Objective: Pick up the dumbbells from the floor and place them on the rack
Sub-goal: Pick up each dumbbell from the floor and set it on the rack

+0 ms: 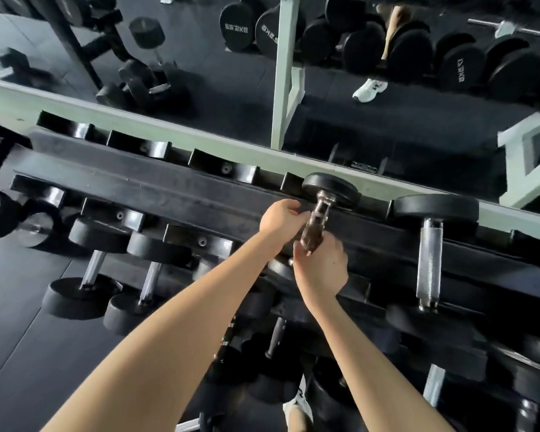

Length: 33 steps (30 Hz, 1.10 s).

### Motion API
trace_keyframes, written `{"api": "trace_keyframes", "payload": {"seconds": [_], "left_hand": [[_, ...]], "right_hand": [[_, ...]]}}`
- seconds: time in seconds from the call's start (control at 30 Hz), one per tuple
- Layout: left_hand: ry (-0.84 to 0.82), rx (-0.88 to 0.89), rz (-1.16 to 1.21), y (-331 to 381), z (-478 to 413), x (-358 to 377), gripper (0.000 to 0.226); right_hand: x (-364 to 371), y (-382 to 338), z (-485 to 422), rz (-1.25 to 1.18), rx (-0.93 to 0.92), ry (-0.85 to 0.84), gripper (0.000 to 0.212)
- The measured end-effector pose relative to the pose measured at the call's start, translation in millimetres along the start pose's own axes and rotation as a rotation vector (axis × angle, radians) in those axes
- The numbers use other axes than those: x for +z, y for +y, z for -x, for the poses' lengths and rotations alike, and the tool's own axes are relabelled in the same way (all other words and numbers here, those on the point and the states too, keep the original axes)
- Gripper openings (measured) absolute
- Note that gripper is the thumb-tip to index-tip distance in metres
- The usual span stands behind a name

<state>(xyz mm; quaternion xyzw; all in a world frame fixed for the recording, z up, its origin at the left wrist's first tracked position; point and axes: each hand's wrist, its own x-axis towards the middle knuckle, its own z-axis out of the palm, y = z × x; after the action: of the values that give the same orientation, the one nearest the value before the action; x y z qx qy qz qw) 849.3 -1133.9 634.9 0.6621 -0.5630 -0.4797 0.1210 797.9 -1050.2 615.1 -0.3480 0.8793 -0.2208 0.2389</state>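
A black round-headed dumbbell with a chrome handle (317, 227) lies across the top tier of the black steel rack (169, 185), its far head in a cradle. The right grip (323, 269) is clenched round the handle's near end, and the left grip (281, 215) pinches it higher up. This placement looks nearly finished, with only the release left. Several top cradles sit bare. Whether dumbbells remain on the floor cannot be told.

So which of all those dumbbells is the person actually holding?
The dark-handled dumbbell on top of the rack: the left hand and right hand both hold its handle. The silver-handled dumbbell beside it lies untouched.
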Motion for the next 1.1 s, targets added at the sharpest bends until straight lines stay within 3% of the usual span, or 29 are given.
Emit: {"api": "trace_keyframes", "payload": {"seconds": [0.23,0.37,0.47,0.57,0.8,1.1], "left_hand": [[0.194,-0.089,0.284,-87,60,-46,0.022],[0.294,-0.171,0.39,-170,125,-68,0.002],[0.331,-0.244,0.442,-251,187,-76,0.005],[0.33,-0.334,0.448,-326,240,-68,0.005],[0.191,-0.62,0.521,-517,380,-2,0.007],[0.102,-0.927,0.644,-656,438,129,0.019]], "right_hand": [[-1,9,77,-0.008,-0.433,0.234,0.037],[23,30,145,-0.037,-0.506,0.094,0.036],[55,61,215,-0.023,-0.536,-0.026,0.033],[81,101,271,0.027,-0.48,-0.198,0.031],[151,231,402,0.395,-0.303,-0.656,0.034],[229,376,444,0.627,-0.091,-0.901,0.047]]}}
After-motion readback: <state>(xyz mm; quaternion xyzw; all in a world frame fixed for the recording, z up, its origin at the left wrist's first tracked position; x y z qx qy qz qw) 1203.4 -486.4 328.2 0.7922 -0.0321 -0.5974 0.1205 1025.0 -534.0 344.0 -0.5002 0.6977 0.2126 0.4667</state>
